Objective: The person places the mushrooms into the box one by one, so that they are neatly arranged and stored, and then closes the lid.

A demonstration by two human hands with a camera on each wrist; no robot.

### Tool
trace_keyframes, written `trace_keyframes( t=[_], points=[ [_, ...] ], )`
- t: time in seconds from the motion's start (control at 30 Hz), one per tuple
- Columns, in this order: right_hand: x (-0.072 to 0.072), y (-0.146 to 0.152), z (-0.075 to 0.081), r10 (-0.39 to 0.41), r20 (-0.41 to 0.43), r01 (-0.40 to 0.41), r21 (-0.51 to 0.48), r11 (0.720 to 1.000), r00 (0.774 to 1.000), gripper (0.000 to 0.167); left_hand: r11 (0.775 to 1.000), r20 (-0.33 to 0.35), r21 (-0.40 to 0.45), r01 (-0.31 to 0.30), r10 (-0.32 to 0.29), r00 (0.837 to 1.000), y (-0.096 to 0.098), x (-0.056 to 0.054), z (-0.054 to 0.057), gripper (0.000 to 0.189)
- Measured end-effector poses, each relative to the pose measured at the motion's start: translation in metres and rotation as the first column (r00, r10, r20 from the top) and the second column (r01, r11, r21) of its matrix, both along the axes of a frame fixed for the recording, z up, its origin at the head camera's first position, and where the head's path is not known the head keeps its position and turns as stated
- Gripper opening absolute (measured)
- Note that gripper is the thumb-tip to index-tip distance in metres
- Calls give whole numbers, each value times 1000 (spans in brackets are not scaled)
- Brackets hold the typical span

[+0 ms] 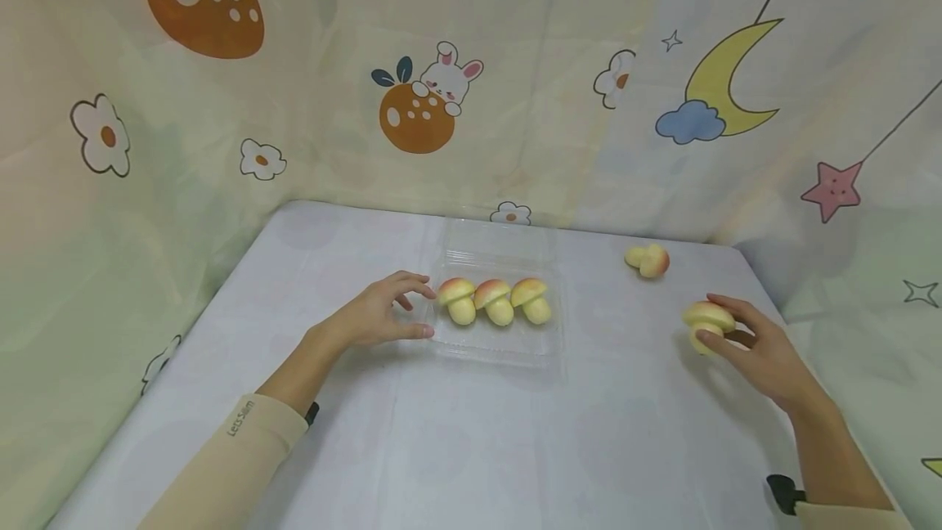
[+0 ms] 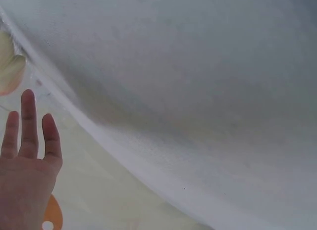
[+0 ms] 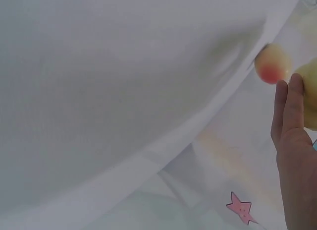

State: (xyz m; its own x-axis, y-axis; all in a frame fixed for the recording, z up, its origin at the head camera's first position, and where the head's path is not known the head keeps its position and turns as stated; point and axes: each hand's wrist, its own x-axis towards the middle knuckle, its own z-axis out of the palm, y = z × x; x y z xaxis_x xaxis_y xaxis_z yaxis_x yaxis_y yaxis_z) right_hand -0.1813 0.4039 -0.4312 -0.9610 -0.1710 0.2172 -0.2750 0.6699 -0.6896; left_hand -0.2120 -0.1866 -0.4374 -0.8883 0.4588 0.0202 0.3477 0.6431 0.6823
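My right hand holds a mushroom-shaped toy between thumb and fingers, above the right side of the table; its pale yellow side also shows in the right wrist view. At the left edge of a clear plastic box, my left hand has its thumb and fingers spread, with nothing between them. Three mushroom toys with reddish-yellow caps, the left one, the middle one and the right one, lie side by side in the box. Another mushroom lies on its side near the back right.
A white cloth covers the table. Behind it hangs a printed curtain with rabbits, flowers and a moon. The box's transparent lid lies folded back toward the curtain.
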Motion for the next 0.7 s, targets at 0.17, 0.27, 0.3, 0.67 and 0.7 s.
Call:
trace_keyframes(
  t=[0.17,0.27,0.3,0.67,0.7],
  points=[
    [-4,-11,1,8,-35,-8,-9,1000,999,61,1000,5,-12,-9,9,1000,-1,1,1,62],
    [-7,-19,2,21,-41,-22,-20,1000,999,59,1000,1,-15,-13,13,1000,-1,2,1,61],
    [-8,-21,3,29,-42,-30,-21,999,999,59,1000,-1,-14,-12,12,1000,-1,2,1,61],
    [-16,-55,10,127,-20,-128,-76,989,992,61,1000,-5,-15,-2,2,1000,0,2,2,59],
    [-17,-59,10,127,-16,-128,-88,988,992,60,1000,-4,-17,0,0,1000,0,2,2,59]
  ],
)
